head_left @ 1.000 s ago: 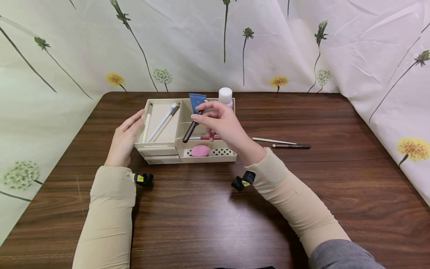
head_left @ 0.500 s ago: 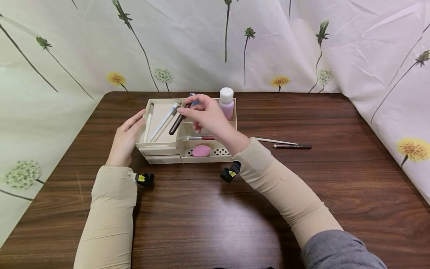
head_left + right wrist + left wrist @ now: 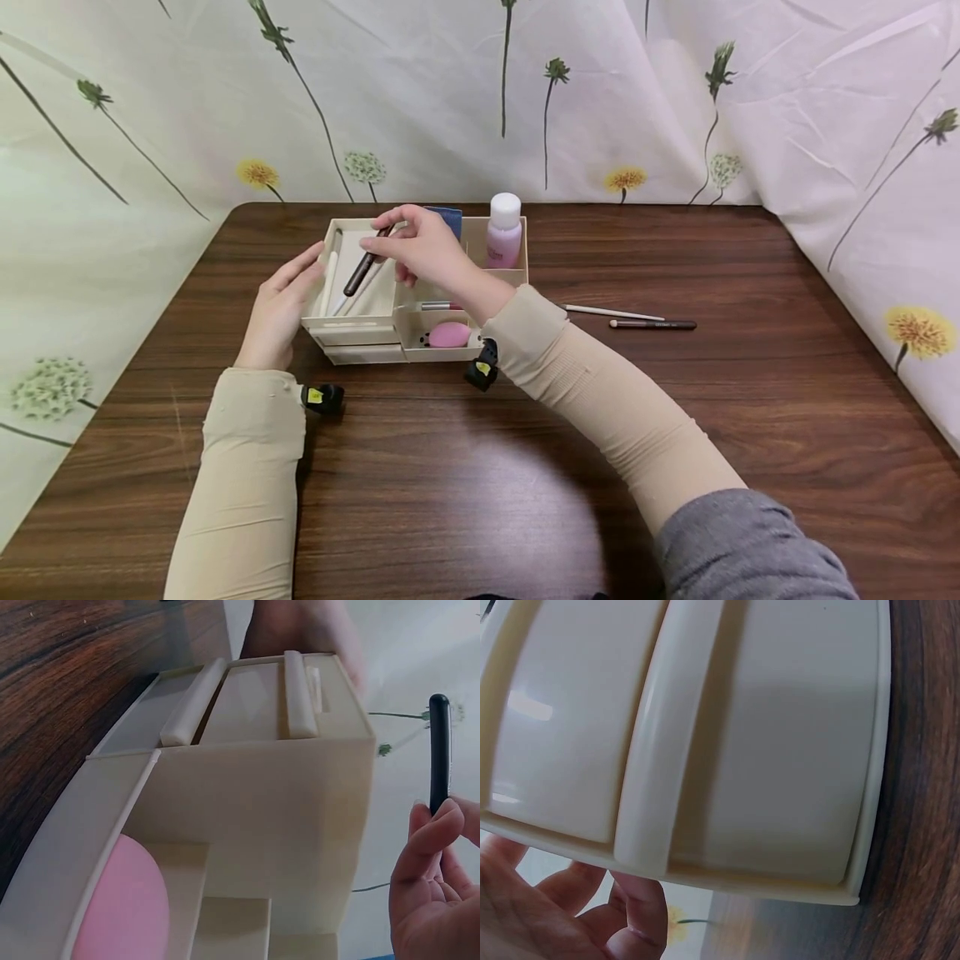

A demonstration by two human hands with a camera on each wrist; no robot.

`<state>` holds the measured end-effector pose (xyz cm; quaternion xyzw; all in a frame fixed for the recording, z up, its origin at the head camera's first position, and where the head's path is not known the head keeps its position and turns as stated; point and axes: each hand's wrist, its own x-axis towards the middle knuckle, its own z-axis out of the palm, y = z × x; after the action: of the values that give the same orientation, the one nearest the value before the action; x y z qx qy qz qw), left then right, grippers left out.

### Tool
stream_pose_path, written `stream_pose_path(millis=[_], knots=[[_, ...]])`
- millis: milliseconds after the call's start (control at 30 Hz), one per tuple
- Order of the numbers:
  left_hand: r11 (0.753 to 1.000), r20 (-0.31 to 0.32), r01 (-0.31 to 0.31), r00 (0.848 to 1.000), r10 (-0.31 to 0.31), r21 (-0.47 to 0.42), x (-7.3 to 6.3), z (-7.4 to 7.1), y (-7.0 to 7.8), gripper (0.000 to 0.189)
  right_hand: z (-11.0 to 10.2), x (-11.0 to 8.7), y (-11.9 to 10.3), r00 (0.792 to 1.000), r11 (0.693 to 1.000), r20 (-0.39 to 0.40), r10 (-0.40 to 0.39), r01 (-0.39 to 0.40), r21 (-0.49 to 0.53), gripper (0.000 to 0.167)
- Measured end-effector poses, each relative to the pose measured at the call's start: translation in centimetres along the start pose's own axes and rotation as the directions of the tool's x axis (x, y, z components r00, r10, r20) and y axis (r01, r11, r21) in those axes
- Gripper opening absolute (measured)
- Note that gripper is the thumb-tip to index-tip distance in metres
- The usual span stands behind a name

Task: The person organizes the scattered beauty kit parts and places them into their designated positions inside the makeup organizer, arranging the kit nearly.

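Observation:
A cream makeup organizer (image 3: 352, 336) stands at the back of the table. My left hand (image 3: 277, 308) rests against its left side, fingers extended along the wall; in the left wrist view the fingers (image 3: 641, 911) touch below the drawer fronts. My right hand (image 3: 431, 250) pinches a dark-handled makeup brush (image 3: 360, 273) between thumb and fingers, over the upper left tray. Its handle (image 3: 440, 750) points away from the fingers, and its other end is mostly hidden by the hand. Light-handled brushes (image 3: 330, 275) lie in that tray, partly covered by the hand.
A lilac bottle with white cap (image 3: 504, 237) and a blue tube (image 3: 450, 218) stand in the rear compartments. A brush with a red handle (image 3: 442, 306) and a pink sponge (image 3: 450, 335) sit toward the front. A white brush (image 3: 615, 312) and a dark brush (image 3: 652, 325) lie to the right.
My right hand has carried the dark brush leftward, from over the right compartments to over the left tray. The left hand has stayed at the organizer's side.

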<state>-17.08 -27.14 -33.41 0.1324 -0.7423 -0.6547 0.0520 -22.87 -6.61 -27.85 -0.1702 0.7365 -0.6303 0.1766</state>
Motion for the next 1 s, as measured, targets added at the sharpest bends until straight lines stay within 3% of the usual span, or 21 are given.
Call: stream_pose_path(millis=[600, 1000], knots=[[0.998, 0.020, 0.012, 1.000, -0.014, 0.066, 0.3, -0.1, 0.0, 0.051, 2.1, 3.3, 0.2, 0.998, 0.990, 0.059, 0.024, -0.015, -0.141, 0.029], [0.998, 0.015, 0.010, 1.000, -0.011, 0.069, 0.3, -0.1, 0.0, 0.051, 2.6, 3.9, 0.6, 0.999, 0.973, 0.046, 0.027, -0.016, -0.228, 0.029]])
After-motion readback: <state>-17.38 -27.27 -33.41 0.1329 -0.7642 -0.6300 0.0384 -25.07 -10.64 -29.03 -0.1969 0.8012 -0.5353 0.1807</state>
